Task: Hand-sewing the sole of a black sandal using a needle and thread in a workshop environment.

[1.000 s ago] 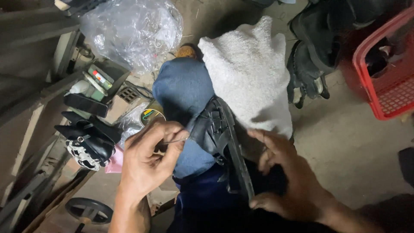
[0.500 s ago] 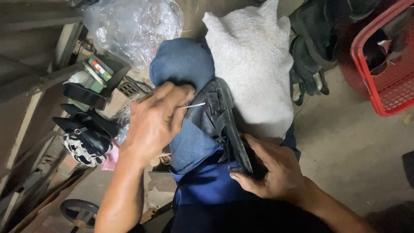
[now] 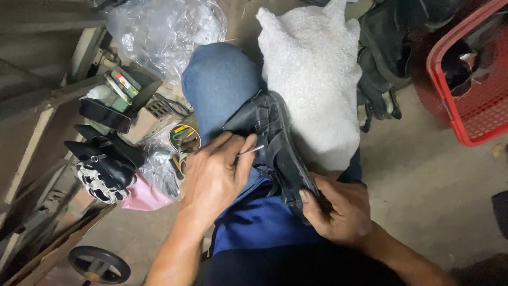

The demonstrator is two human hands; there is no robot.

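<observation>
A person is sitting with a black sandal [image 3: 275,153] lying across a knee [image 3: 219,79] in blue jeans; every place below is given from that sandal.

Far to its left, a black shoe [image 3: 103,167] with a white patterned sole is lying beside a pink cloth [image 3: 140,197], with a wooden frame [image 3: 32,122] further left. Up and left, clear plastic sheeting [image 3: 159,26] is bunching above a small round tin [image 3: 185,139] of odds and ends. Low on the far left, a small black wheel [image 3: 100,263] is lying on the floor.

Just left of the sandal, the left hand [image 3: 214,177] is pinching a thin metal needle [image 3: 251,151] between thumb and fingers, its tip touching the sandal's strap.

At the sandal's near end, the right hand [image 3: 338,212] is closing around the sole, gripping it steady.

Right of the sandal, a white fleecy cloth [image 3: 315,69] is touching its far edge. Further right, dark footwear [image 3: 386,63] is piling up, then a red plastic basket [image 3: 476,122] is standing on the concrete floor [image 3: 423,180].
</observation>
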